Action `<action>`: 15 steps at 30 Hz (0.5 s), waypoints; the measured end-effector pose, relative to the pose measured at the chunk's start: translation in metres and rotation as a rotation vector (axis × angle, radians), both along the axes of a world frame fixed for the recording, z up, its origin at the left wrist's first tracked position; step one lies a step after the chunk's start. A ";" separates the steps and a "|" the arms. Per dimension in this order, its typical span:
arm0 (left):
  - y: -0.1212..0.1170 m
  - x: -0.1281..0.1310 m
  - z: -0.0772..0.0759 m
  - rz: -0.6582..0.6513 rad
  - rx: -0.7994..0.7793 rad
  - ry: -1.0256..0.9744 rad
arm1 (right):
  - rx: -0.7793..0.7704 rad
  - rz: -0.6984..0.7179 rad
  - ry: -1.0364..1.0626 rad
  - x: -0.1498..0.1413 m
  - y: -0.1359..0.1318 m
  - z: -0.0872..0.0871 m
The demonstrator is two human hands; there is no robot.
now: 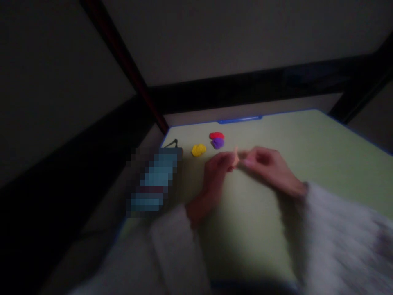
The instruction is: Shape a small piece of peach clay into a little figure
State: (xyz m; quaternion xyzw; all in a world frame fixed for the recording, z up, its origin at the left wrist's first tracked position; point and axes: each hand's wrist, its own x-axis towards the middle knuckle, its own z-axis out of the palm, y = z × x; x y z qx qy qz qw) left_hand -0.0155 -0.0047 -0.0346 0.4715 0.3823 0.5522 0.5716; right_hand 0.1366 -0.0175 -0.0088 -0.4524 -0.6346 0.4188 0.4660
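Note:
Over the table, my left hand [215, 172] pinches a small peach-orange piece of modelling clay [236, 158] between thumb and fingers. Just to its right, my right hand [268, 166] is closed in a pinch, its fingertips close to the piece. Blur hides whether those fingertips touch the clay or hold a bit of their own. Beyond my left hand lie a yellow lump of clay [198, 150], a purple lump [217, 143] and a flattened red lump [216, 135]. The purple lump appears to touch or overlap the red one.
The pale green table [288, 131] has a blue rim and a blue handle [241, 119] at its far edge. A pixelated, phone-like slab [158, 176] lies along the left side, with a dark cord [175, 142] at its top. Dark walls surround the table.

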 end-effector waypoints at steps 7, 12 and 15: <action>-0.006 0.006 0.015 -0.031 -0.173 -0.238 | 0.647 -0.051 -0.409 0.006 -0.010 -0.002; -0.010 0.008 0.022 -0.115 -0.272 -0.400 | 0.677 -0.142 -0.310 0.003 -0.011 -0.001; -0.011 0.008 0.023 -0.141 -0.357 -0.416 | 0.629 -0.189 -0.273 0.002 -0.009 -0.001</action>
